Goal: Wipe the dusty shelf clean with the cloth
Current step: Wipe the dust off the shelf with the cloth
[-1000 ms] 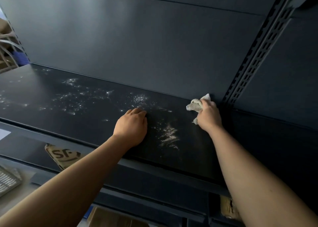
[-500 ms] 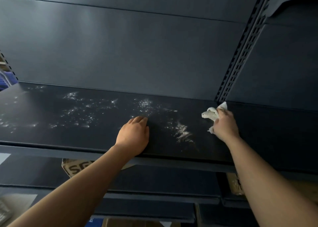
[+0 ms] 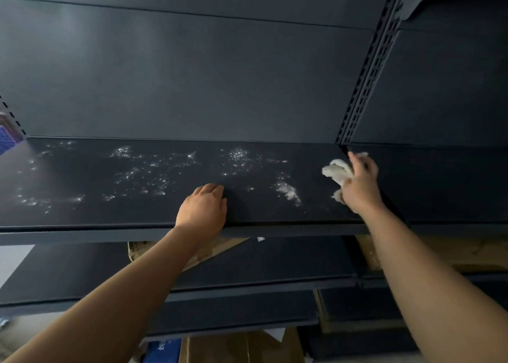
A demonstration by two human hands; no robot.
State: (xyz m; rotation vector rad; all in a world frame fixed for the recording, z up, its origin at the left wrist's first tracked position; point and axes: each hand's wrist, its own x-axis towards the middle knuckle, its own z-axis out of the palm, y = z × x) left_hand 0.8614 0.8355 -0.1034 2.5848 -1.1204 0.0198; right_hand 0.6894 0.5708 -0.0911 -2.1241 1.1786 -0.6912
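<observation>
A dark metal shelf runs across the view, speckled with white dust over most of its top. My right hand presses a bunched white cloth onto the shelf at its right end, close to the slotted upright. My left hand rests palm down on the shelf near the front edge, fingers curled together, holding nothing. A thick streak of dust lies between the two hands.
A slotted metal upright rises at the right behind the cloth. A dark back panel closes the shelf's rear. Lower shelves hold cardboard boxes, and a blue box sits at the bottom.
The view has tilted so the shelf appears flatter and lower. My right hand with the cloth stays at the shelf's right end; my left hand stays planted near the front edge.
</observation>
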